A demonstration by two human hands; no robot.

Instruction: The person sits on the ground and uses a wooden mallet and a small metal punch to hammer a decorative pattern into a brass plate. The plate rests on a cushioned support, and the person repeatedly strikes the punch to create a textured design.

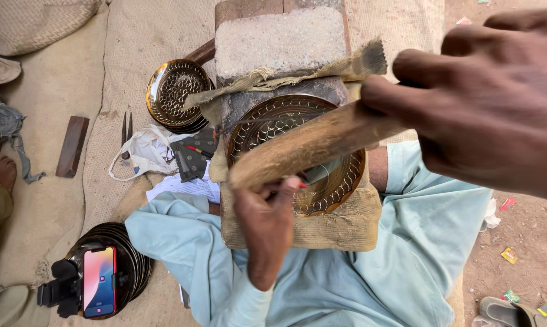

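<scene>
The right hand [491, 103] was raised close to the camera, its fingers [406, 91] wrapped tight around the handle end of a wooden mallet [310, 145]. The mallet's long axis ran from that grip at the upper right down to the lower left, its far end hanging just above the left hand [267, 224]. The left hand sat lower, at the near rim of a pierced brass plate [285, 121], its fingers pinched closed on a thin tool with a red tip [302, 185]; the tool's working end was hidden behind the mallet. The plate lay flat on a burlap-wrapped block [322, 230] resting on the person's lap, between knees in pale blue cloth, with a stone block [279, 42] standing just beyond it. So the plate lay directly beneath both hands, the left nearer to it.

On the mat-covered ground, another brass plate [173, 91] lay to the left of the stone block. A stack of dark plates [131, 248] sat near the left knee, with a phone [99, 281] on a mount in front of it.
</scene>
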